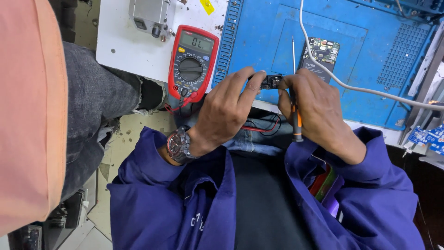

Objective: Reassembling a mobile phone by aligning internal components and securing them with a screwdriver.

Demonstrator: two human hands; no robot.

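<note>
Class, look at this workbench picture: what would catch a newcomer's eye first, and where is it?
First, the two hands at centre: the left hand and right hand pinch a small dark part between them, and the right also grips a screwdriver. Next, the red multimeter to their left, by the blue mat, where an opened phone lies.

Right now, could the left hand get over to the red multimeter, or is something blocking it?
Probably yes. The left hand is beside the multimeter, with only bare bench between them. But its fingers pinch a small dark part that the right hand also holds, so it would need to let go first.
</note>
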